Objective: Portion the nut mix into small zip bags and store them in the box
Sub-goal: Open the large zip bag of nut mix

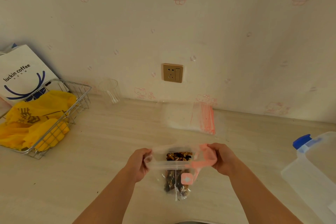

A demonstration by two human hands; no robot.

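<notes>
- Table (109,151): pale wood grain, against the wall; everything I list stands on it.
- Box (312,172): clear plastic with a blue latch, at the right edge, well apart from my hands. I judge it rigid and light.
- Wire basket (60,123): far left, stuffed with a yellow plastic bag (36,120), a paper coffee bag (23,76) behind it. Not in my way.
- Nut bag (177,172): clear, soft, crinkly, holding the nut mix (179,156), near the front edge, centre. Limp and slippery, I judge; best held at both ends of the mouth, as now.
- Stack of zip bags (201,118): empty, red-striped, flat near the wall beyond the nut bag. Thin, likely to cling together.
- Plastic cup (110,92): clear, by the wall.
- Left hand (140,165): fingers pinch the left end of the bag's mouth.
- Right hand (220,158): fingers curled on the right, pink end, pulling the mouth wide.
</notes>
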